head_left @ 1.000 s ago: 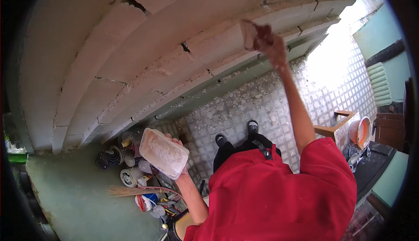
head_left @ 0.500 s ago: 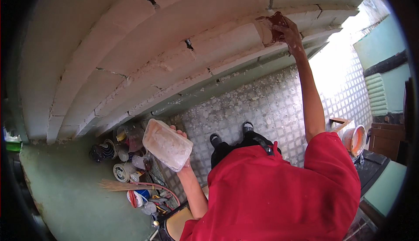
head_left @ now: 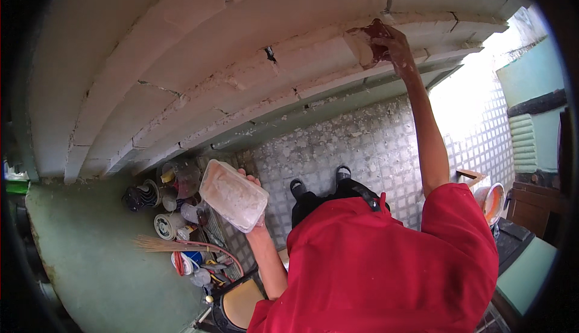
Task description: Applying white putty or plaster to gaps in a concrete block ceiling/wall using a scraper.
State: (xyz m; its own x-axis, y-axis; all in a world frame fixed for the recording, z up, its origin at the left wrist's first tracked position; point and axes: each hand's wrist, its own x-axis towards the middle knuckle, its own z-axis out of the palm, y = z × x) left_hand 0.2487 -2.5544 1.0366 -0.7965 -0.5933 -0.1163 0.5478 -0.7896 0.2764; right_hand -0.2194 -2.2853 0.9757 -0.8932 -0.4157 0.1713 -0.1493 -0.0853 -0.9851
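Right hand (head_left: 395,42) pinches a flat trowel-like blade (head_left: 368,43), pressing filler against the cracked wall (head_left: 241,49). Left hand (head_left: 256,203) grips a clear tub (head_left: 234,195) of white paste, held low and tilted. Risk: the arm at full stretch may drop paste; the tilted tub could spill onto buckets (head_left: 166,224) on the floor.

The stepped ceiling mouldings (head_left: 241,49) look like matt plaster, chalky, cracked and chipped at the joints. Against them the right hand (head_left: 395,43) presses a flat reddish-brown tool (head_left: 373,34), its material unclear. Well below the mouldings, the left hand (head_left: 253,194) holds a translucent plastic tub (head_left: 232,194), smeared inside with pale, gritty paste. The floor (head_left: 356,146) beneath is small-tiled, dull and spattered white. The shirt (head_left: 374,266) is red cloth, matt and soft.
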